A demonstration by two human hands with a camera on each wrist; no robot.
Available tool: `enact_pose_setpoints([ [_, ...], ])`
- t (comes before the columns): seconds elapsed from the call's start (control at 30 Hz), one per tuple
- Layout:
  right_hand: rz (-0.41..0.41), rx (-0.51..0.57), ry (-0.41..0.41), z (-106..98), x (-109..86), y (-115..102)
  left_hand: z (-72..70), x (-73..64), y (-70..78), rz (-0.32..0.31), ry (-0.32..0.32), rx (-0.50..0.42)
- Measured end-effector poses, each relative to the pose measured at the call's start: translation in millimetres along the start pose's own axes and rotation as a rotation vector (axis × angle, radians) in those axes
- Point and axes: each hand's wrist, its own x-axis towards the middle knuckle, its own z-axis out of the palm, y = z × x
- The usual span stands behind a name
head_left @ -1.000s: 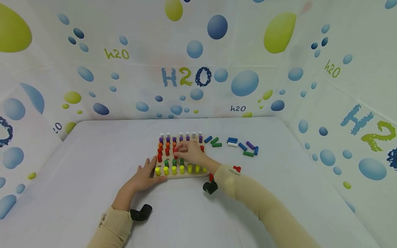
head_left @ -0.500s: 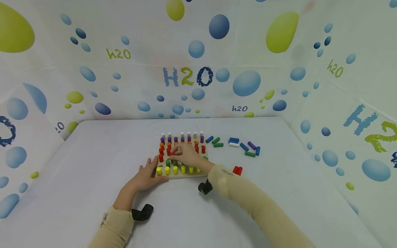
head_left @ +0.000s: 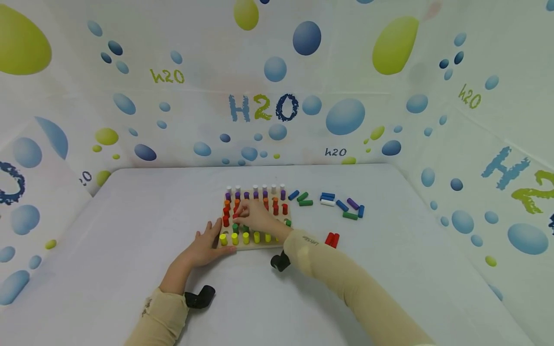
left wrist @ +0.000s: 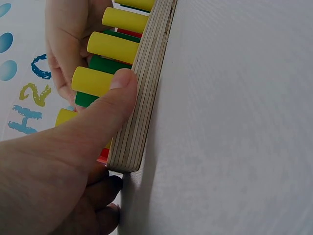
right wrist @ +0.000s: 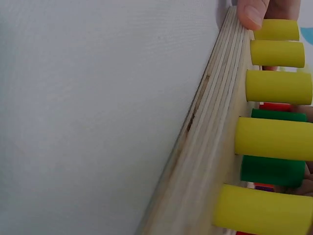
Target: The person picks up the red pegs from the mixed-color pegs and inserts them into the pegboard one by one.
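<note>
A wooden pegboard [head_left: 259, 247] lies on the table, carrying rows of upright white, purple, orange, red, green and yellow pegs. My left hand [head_left: 201, 247] rests at its near left corner, fingers extended by the left side. The left wrist view shows its thumb [left wrist: 124, 83] pressing the plywood front edge. Over the board's left half, my right hand [head_left: 255, 216] pinches a red peg [head_left: 235, 216] in a red row; the peg's lower end is hidden by the fingertips. Yellow pegs [right wrist: 279, 88] fill the foreground of the right wrist view, with green pegs [right wrist: 274, 171] behind.
Loose blue, green, purple and white pegs [head_left: 342, 205] lie right of the board. Two red pegs [head_left: 332, 239] lie nearer, beside the right sleeve. A black wrist camera [head_left: 200, 297] sits at the left cuff, another [head_left: 280, 262] at the right. A patterned curtain [head_left: 268, 86] stands behind the table.
My right hand has moved left across the board with the red peg and come down a little. The left hand has stayed at the corner.
</note>
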Motion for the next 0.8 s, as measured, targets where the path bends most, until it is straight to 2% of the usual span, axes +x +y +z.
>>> enact_pose_setpoints([
  [0.33,0.002,-0.014,0.031,3.3,-2.7,0.0,1.3,1.0,-2.3,-0.007,0.0,0.004],
  [0.6,0.048,-0.055,0.061,2.3,-4.2,2.1,3.8,3.2,-3.5,-0.009,0.002,0.008],
  [0.7,0.026,-0.048,0.065,-1.4,-6.7,3.2,3.8,3.3,-3.2,-0.013,0.002,0.015],
  [0.8,-0.005,0.002,0.06,-8.3,-10.8,4.3,3.5,2.9,-2.8,-0.016,0.003,0.02],
])
